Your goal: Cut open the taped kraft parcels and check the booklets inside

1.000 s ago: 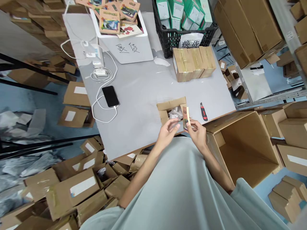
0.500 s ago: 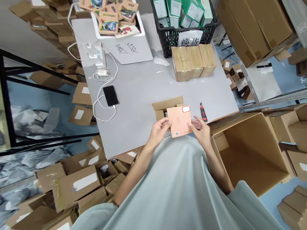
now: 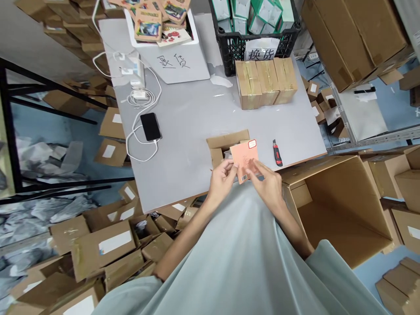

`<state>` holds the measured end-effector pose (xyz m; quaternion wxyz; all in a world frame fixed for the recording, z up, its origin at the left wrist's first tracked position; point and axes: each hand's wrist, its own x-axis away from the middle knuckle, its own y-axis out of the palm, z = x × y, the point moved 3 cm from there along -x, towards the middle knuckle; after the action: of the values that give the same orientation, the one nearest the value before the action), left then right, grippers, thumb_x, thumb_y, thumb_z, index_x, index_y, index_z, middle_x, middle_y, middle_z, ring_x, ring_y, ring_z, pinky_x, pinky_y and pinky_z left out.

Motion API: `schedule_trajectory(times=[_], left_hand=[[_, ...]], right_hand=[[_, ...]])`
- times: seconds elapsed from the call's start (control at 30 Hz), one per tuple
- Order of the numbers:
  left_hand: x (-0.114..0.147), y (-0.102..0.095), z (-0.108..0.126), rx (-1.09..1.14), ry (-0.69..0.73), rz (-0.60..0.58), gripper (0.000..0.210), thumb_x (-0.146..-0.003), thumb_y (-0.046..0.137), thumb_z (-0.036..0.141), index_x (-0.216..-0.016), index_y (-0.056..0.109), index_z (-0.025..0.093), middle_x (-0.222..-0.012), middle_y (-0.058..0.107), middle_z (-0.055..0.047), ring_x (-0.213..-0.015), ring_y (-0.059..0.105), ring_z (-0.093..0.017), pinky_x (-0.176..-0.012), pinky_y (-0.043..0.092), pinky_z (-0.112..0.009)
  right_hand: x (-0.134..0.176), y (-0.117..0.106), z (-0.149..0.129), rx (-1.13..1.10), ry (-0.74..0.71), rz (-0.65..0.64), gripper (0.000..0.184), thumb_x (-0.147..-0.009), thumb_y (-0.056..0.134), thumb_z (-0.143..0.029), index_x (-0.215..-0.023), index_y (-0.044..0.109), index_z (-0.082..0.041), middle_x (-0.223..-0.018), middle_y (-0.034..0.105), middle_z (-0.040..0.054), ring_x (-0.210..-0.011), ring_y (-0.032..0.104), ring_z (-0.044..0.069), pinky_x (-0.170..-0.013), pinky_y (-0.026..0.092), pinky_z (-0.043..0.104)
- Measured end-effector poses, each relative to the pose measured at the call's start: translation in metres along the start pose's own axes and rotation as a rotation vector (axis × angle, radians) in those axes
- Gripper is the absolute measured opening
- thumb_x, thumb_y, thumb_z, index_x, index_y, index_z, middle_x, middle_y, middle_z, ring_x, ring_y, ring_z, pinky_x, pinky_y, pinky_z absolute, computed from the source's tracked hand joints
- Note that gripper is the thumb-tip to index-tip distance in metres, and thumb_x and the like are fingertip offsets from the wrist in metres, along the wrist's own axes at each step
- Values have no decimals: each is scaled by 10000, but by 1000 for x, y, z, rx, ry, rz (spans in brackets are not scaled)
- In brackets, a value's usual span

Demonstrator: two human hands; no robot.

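A thin, square, salmon-pink booklet (image 3: 244, 153), with a barcode low down and a red-edged white label at its top right corner, is held tilted near the table's front edge. My left hand (image 3: 223, 177) pinches its left edge between thumb and fingers. Across the lower right of the booklet lies my right hand (image 3: 266, 180), its thumb and fingers closed at that side and covering part of the print. Just behind, partly hidden by the booklet, stands an open small cardboard box (image 3: 226, 141). A red and black box cutter (image 3: 277, 153) lies to the right of my right hand.
On the grey table (image 3: 183, 144) are a phone (image 3: 151, 127) with a white cable, a white bin (image 3: 170, 65) of booklets, a black crate (image 3: 226, 48) of green-and-white packs and several taped cartons (image 3: 265, 83). A large open carton (image 3: 341, 210) stands at the right.
The booklet has turned and tilted in my hands. My right hand has moved left from its right edge, further over its face.
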<state>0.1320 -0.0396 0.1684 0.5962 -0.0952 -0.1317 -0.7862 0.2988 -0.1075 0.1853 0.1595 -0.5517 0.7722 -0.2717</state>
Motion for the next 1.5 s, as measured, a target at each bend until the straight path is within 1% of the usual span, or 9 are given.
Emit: schedule_trajectory(times=[0.1, 0.2, 0.33, 0.4, 0.6, 0.9, 1.07, 1.27, 1.5], left_hand=[[8, 10, 8, -13, 16, -46, 484, -948, 773, 683, -1038, 796, 208, -1016, 833, -82, -947, 798, -255, -846, 664, -355], [11, 14, 14, 0, 46, -127, 551, -1028, 666, 692, -1237, 820, 206, -1276, 827, -126, -1185, 787, -307, -1032, 651, -433], [0, -5, 15, -114, 137, 102, 564, -974, 773, 653, -1319, 802, 208, -1389, 799, -136, -1283, 747, -315, -1100, 598, -438], [-7, -17, 11, -175, 123, 177, 588, -896, 862, 643, -1294, 818, 212, -1342, 818, -128, -1243, 748, -310, -1059, 592, -417], [-10, -22, -2, -113, -37, -23, 478, -835, 908, 648, -1030, 898, 212, -1093, 873, -91, -997, 770, -274, -939, 605, -393], [-10, -10, -8, 32, -137, -43, 467, -726, 979, 617, -933, 893, 208, -975, 870, -87, -886, 789, -270, -868, 658, -404], [-5, -14, -4, -136, 9, 137, 381, -805, 915, 557, -937, 882, 200, -920, 843, -62, -795, 720, -209, -785, 591, -337], [13, 0, 15, -349, 285, 192, 232, -928, 825, 492, -952, 897, 272, -892, 776, -39, -839, 694, -216, -841, 578, -355], [23, 13, 17, -440, 443, 39, 187, -925, 827, 426, -1061, 893, 317, -1006, 791, -70, -1092, 725, -301, -1036, 581, -456]], right_hand=[[3, 9, -9, 19, -11, -71, 485, -964, 809, -504, -1404, 802, -297, -1402, 816, 95, -1164, 831, 343, -1041, 665, 432], [-3, 7, -6, -73, 49, -50, 365, -1029, 710, -503, -1285, 846, -281, -1169, 880, 75, -1030, 846, 305, -964, 669, 387], [-17, -4, 5, -522, 156, -90, 444, -1005, 715, -648, -1106, 868, -243, -1042, 874, 52, -970, 833, 285, -894, 681, 384], [-20, -8, 10, -695, 217, -116, 495, -927, 795, -703, -1060, 863, -231, -1045, 872, 60, -977, 832, 297, -890, 685, 403], [-18, -4, 24, -823, 344, -177, 556, -792, 907, -741, -1004, 856, -230, -1060, 878, 78, -1064, 828, 325, -898, 696, 425], [-19, 2, 33, -750, 318, -180, 590, -823, 853, -776, -1031, 859, -223, -1034, 880, 77, -1014, 844, 323, -921, 708, 451], [-12, -8, 26, -300, 168, 188, 544, -957, 756, -659, -1287, 835, -234, -1359, 828, 128, -1206, 818, 342, -1142, 633, 508], [2, 11, -12, -463, 118, -58, 453, -981, 767, -589, -1307, 824, -279, -1288, 857, 76, -1173, 839, 316, -1010, 709, 439], [-6, 15, -4, -626, 205, -48, 507, -890, 807, -732, -985, 816, -234, -965, 868, 69, -937, 834, 287, -858, 700, 407]])
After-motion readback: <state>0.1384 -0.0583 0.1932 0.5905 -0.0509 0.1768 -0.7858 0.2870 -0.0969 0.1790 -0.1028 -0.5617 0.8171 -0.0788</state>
